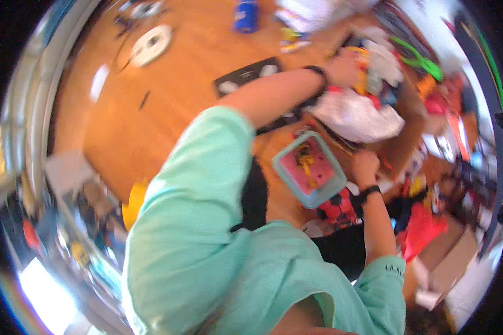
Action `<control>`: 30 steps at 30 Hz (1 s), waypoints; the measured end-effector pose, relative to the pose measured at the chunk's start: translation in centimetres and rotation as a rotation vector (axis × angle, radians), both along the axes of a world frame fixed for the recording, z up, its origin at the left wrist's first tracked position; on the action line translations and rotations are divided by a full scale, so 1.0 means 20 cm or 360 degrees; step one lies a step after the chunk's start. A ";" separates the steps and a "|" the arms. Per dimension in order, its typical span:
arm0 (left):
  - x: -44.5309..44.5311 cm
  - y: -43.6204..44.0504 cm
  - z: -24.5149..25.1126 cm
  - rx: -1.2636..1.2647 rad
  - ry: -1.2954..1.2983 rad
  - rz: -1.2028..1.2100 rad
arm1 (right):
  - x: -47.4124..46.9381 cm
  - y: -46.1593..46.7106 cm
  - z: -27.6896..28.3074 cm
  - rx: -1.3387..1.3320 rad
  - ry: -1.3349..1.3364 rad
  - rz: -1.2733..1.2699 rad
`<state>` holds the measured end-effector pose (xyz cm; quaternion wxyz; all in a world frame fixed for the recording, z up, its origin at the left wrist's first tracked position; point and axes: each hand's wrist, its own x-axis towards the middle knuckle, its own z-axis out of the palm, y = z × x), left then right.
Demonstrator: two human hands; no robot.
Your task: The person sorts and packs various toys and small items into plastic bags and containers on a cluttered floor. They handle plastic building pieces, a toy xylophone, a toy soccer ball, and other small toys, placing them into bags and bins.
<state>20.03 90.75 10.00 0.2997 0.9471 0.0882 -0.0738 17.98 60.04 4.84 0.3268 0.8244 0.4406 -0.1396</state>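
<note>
A cardboard box (pixel 406 144) full of mixed items stands before me on the right. My right hand (pixel 365 166) is closed at its near rim and seems to grip it. At the far side of the same box, my left hand (pixel 343 69) reaches in beside a yellow item (pixel 361 79); blur hides its fingers. A white plastic bag (pixel 356 117) bulges between both hands. Close to my right hand sits a pale green plastic tub (pixel 280 176) with a pink inside and a small yellow-and-black object (pixel 306 161) in it.
Under my left arm lies a black panel (pixel 247 75) with white shapes. A blue cylinder (pixel 246 16), a white disc-like object (pixel 151 45) and a dark thin stick (pixel 144 100) are on the wooden floor (pixel 184 67). Clutter, including a red bag (pixel 421 230), crowds the right side.
</note>
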 end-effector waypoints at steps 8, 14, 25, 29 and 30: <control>-0.32 0.44 -0.05 -0.0390 -0.0824 0.0110 | 0.10 -0.04 -0.04 0.0186 -0.0055 0.0155; -1.60 1.28 -0.39 -0.1319 -0.0993 0.1758 | 0.12 -0.05 -0.01 -0.0007 0.0054 0.0103; -2.88 1.46 -1.12 0.0851 0.0323 0.2383 | 0.22 -0.02 -0.01 -0.0174 0.0174 -0.0166; -2.85 1.43 -1.20 0.0947 0.0409 0.2231 | 0.29 -0.03 -0.03 -0.0332 0.0348 0.0031; -2.85 1.39 -1.18 0.0991 0.0331 0.2187 | 0.30 -0.04 -0.03 -0.0398 0.0356 0.0149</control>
